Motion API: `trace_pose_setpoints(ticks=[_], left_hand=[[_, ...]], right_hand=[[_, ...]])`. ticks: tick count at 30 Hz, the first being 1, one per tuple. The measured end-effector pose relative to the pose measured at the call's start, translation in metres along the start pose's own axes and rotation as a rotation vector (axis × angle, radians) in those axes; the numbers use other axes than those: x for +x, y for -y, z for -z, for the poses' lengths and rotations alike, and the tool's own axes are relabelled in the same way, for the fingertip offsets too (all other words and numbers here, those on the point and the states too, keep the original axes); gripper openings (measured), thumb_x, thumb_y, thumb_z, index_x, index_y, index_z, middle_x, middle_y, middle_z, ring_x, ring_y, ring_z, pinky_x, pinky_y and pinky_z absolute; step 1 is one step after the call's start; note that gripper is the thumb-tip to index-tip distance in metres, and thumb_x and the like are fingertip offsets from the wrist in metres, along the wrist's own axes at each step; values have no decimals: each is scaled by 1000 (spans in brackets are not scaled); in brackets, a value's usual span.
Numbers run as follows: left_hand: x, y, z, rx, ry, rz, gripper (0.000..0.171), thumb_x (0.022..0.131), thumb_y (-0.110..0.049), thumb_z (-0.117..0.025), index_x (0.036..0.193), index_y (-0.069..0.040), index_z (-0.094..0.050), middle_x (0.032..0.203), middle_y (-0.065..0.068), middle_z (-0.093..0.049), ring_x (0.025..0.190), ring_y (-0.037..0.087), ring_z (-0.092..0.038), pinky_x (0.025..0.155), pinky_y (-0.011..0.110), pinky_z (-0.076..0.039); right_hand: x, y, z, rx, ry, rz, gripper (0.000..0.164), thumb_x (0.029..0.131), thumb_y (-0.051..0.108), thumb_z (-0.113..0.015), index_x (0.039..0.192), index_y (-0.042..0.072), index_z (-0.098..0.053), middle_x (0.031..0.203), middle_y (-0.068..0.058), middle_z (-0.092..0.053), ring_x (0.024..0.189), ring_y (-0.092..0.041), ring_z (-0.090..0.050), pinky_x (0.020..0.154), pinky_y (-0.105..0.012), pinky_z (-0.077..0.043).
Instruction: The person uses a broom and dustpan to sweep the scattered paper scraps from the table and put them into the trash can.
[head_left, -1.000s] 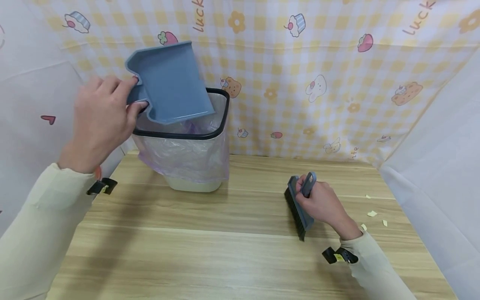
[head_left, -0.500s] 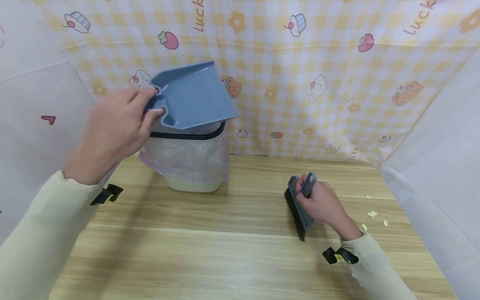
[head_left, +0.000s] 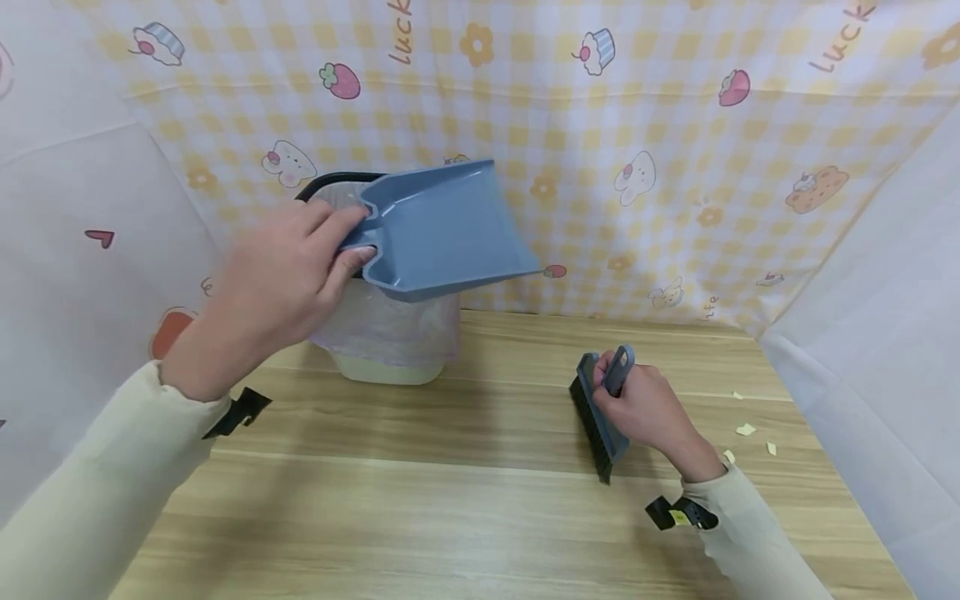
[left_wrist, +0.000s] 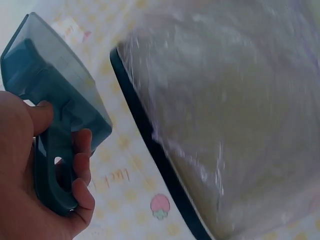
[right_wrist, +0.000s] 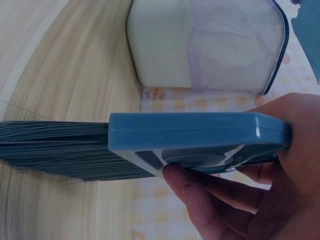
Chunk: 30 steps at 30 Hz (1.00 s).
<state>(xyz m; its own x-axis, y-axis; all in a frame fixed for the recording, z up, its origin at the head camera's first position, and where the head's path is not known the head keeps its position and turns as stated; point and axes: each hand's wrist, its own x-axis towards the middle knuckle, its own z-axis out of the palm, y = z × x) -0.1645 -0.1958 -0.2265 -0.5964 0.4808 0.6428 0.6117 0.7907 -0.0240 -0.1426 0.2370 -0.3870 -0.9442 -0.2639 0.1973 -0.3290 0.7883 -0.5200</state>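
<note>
My left hand (head_left: 281, 271) grips the short handle of a blue dustpan (head_left: 450, 229), held up in front of the trash can's rim and overlapping its right part in the head view. The pan's inside looks bare. In the left wrist view my fingers curl round the looped handle (left_wrist: 52, 165). The trash can (head_left: 386, 367) is cream with a black rim and a clear purplish liner bag (head_left: 405, 325). At the right, my right hand (head_left: 648, 408) holds a blue-grey hand brush (head_left: 603, 425) by its handle, its dark bristles (right_wrist: 55, 150) facing down and left.
Several pale paper scraps (head_left: 745, 429) lie on the wooden table (head_left: 450, 517), right of the right hand. A yellow checked cloth (head_left: 570, 150) hangs along the back, and white sheets (head_left: 885, 333) close off both sides.
My left hand has carried the dustpan rightward and somewhat down, from over the trash can's opening toward its right side. The right hand and brush have stayed still.
</note>
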Motion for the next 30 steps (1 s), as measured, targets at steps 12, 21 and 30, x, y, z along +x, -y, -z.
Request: trace_pose_setpoints(ticks=[12,21,30], left_hand=[[-9,-29,-23,-94,-47,-114,44,108,-25,-67,139,6,-67,110,22,-69,95,41,-63,80,52,-55],[-15,-43,-44,-97,-4,-163,47,108,-24,-69,141,9,-63,110,19,-67,90,36,-61,76,46,-54],[-26,-55,-71,-63,62,-188,47,109,-27,-70,141,6,-61,110,17,-65,90,33,-62,74,45,-57]], right_hand=[[0,-1,-2,6,-3,12,12,97,3,-65,95,15,-61,70,5,-57,57,-13,-55,59,-34,-46],[0,-1,-2,-7,-13,13,12,97,4,-65,94,14,-60,70,4,-53,57,-13,-54,60,-35,-47],[0,2,0,-8,3,-3,10,105,13,-68,112,7,-69,66,5,-51,60,-14,-53,61,-37,-45]])
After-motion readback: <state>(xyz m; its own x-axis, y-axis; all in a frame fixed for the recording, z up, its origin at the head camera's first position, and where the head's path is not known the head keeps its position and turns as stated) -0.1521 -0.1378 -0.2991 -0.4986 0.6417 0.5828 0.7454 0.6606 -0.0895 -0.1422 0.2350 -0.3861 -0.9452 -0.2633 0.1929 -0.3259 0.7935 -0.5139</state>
